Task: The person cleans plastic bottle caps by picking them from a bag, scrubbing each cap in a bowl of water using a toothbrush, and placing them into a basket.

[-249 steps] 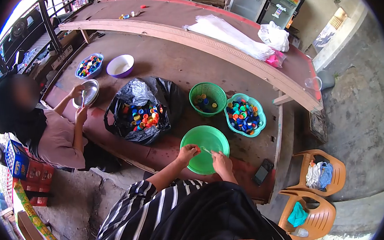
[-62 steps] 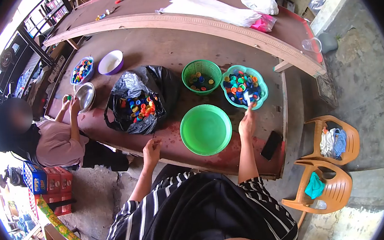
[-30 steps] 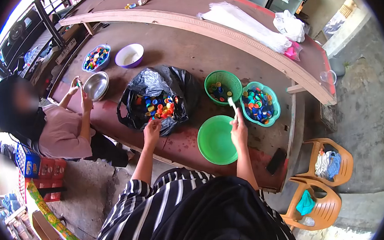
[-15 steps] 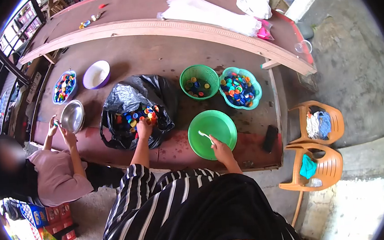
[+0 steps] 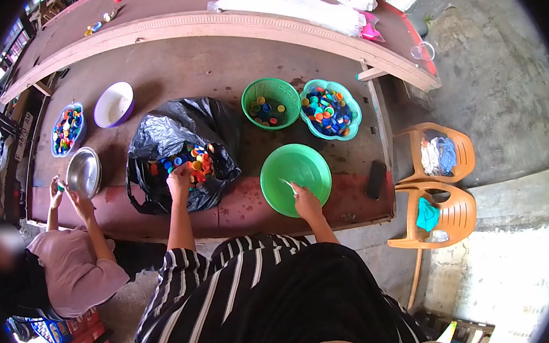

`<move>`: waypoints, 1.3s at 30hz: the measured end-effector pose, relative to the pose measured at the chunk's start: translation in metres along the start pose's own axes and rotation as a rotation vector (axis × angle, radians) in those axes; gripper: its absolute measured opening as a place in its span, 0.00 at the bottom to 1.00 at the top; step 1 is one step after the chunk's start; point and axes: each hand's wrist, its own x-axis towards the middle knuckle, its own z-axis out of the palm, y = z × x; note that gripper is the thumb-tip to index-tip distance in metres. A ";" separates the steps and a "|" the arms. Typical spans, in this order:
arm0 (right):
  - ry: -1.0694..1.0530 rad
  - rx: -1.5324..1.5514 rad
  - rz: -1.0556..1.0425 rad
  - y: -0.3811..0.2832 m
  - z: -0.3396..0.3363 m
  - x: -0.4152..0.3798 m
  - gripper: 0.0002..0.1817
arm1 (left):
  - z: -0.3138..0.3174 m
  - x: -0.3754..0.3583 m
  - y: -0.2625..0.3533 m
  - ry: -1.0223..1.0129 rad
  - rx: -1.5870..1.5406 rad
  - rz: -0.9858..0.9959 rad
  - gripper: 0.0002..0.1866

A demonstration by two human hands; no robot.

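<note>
My left hand [image 5: 179,181] reaches into a black plastic bag [image 5: 177,124] full of colourful bottle caps [image 5: 201,163]. Its fingers are pinched on a cap, whose colour I cannot make out among the others. Over the green basin [image 5: 278,200], my right hand [image 5: 307,202] is closed round a thin white toothbrush [image 5: 286,183], its head pointing up and left. Behind the basin stand a green basket [image 5: 259,127] with a few caps at its bottom and a light-green scalloped basket [image 5: 351,131] heaped with caps.
At left, a co-worker [image 5: 73,271] holds a small green thing near a steel bowl [image 5: 85,175]. A purple-and-white bowl [image 5: 117,108] and another basket of caps [image 5: 67,133] stand behind. A phone [image 5: 376,179] lies by the right edge. Two orange chairs [image 5: 461,211] are beyond; a raised wooden beam [image 5: 211,25] crosses the back.
The view has shifted slightly. My left hand has moved left across the caps in the bag. The toothbrush has tilted a little in my right hand, which remains over the basin.
</note>
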 end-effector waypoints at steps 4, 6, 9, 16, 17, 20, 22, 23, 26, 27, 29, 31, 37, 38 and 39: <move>0.075 0.089 0.002 -0.004 0.009 0.004 0.25 | -0.018 0.003 0.020 -0.032 0.033 0.142 0.12; 0.073 0.087 0.013 -0.010 0.008 0.002 0.25 | -0.025 0.001 0.031 -0.017 0.022 0.103 0.12; 0.017 0.125 0.022 -0.017 0.006 -0.002 0.25 | -0.024 0.006 0.019 -0.015 0.048 0.050 0.12; 0.100 0.133 -0.024 -0.018 0.005 -0.007 0.24 | -0.020 0.001 0.018 0.008 -0.042 0.158 0.11; 0.131 0.123 -0.017 -0.021 0.005 -0.007 0.24 | -0.015 0.001 0.013 0.035 -0.053 0.206 0.11; 0.068 0.060 0.008 -0.011 0.006 -0.002 0.23 | -0.016 -0.006 0.023 0.111 0.032 0.241 0.10; 0.006 0.029 0.002 -0.007 0.011 0.000 0.22 | -0.021 -0.008 0.040 0.124 0.028 0.278 0.09; 0.032 0.036 0.014 -0.005 0.013 0.003 0.22 | -0.025 -0.012 0.049 0.131 0.016 0.287 0.08; 0.027 0.040 0.023 -0.008 0.004 0.000 0.22 | -0.023 -0.026 0.094 0.097 -0.144 0.204 0.08; -0.022 0.032 0.006 -0.002 0.006 0.001 0.22 | -0.020 -0.030 0.101 0.078 -0.221 0.154 0.08; -0.034 0.050 -0.010 0.003 0.001 0.000 0.23 | 0.001 -0.044 0.117 -0.178 -0.606 0.147 0.05; 0.035 0.110 -0.008 -0.001 -0.011 -0.004 0.23 | 0.031 -0.070 0.141 -0.326 -0.740 0.058 0.02; 0.185 0.428 -0.108 -0.016 -0.044 -0.016 0.30 | 0.140 -0.117 0.119 -0.671 -0.849 -0.345 0.09; 0.193 0.397 -0.166 -0.018 -0.046 -0.019 0.31 | 0.148 -0.120 0.119 -0.679 -0.892 -0.422 0.10; 0.204 0.365 -0.226 -0.021 -0.046 -0.023 0.32 | 0.154 -0.122 0.123 -0.688 -0.937 -0.495 0.11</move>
